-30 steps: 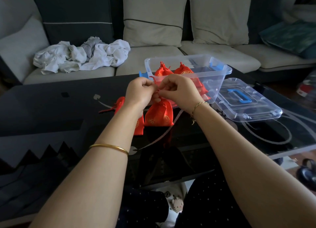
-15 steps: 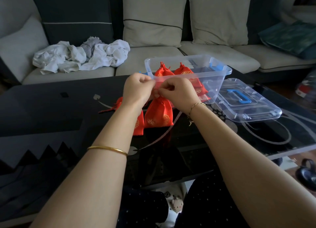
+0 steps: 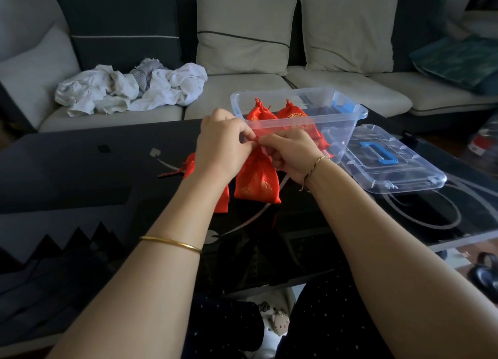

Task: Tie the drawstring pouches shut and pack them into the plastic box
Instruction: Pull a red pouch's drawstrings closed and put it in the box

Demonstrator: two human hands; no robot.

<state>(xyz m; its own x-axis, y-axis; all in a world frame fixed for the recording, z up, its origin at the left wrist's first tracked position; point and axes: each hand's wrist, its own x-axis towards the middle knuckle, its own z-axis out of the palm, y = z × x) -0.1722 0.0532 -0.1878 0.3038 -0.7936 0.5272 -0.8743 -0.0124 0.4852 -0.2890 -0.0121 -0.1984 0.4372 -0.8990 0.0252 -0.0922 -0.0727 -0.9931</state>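
- Red satin drawstring pouch point(image 3: 190, 166), the leftmost one, lies flat on the black glass coffee table point(image 3: 80, 170), half hidden behind the left forearm. Its loose cord trails outward, so I judge it is untied and waiting within easy reach.
- Left hand point(image 3: 219, 145) is curled, thumb and forefinger pinching the thin red cord point(image 3: 256, 139) at the neck of a second pouch. It works from that side to pull against the other hand.
- Gold-printed red pouch point(image 3: 257, 182) hangs upright below the two hands with its neck gathered. Whether its bottom touches the table I cannot tell. Held just this side of the box, it should need only a short move once knotted.
- Right hand point(image 3: 291, 153) is curled too, fingertips nipping the same cord from the opposite side and touching the left hand's fingers. A knot seems to be in the making, though the cord is too small to read.
- Clear plastic box point(image 3: 347, 117) stands open just behind the hands. Inside, two red pouches point(image 3: 260, 113) with gathered necks stand upright toward its left end, leaving room on the right for more.
- Clear plastic lid with a blue handle point(image 3: 404, 175) lies flat just beside the box on its right, probably parked out of the way until packing ends.
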